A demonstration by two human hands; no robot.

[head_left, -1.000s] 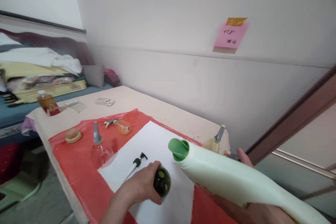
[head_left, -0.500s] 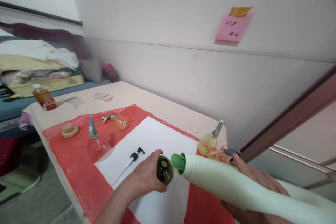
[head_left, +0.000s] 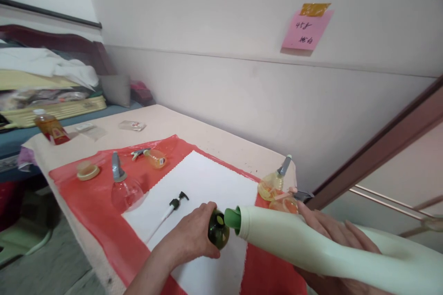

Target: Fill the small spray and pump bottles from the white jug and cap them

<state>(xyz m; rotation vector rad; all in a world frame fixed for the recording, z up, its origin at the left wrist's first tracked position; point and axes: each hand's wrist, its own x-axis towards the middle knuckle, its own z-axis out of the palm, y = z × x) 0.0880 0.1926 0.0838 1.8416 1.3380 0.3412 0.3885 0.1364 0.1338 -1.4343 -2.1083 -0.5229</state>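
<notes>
Bottom right of the frame, the right hand holds a large pale-green plastic jug, fingers wrapped over and under it. The jug lies nearly level, its dark-green plastic spout pointing left. Just below centre, the left hand curls its fingers and thumb around a rounded, see-through dark-green bottle, tilted so its open mouth faces the spout. Spout and mouth meet closely; whether they touch cannot be told.

Progress, as far as it shows: a black plastic pump with a long white tube, probably the bottle's own top, lies loose on the white scallop-edged sheet, left of centre. The bottle is uncapped and lined up with the spout. No stream is visible, and how full the bottle is cannot be made out. The pump is not yet back on.

Beyond, a red plastic sheet partly covers the cream worktop. Higher still, upper right, a pink handwritten paper note is taped to the pale wall.
</notes>
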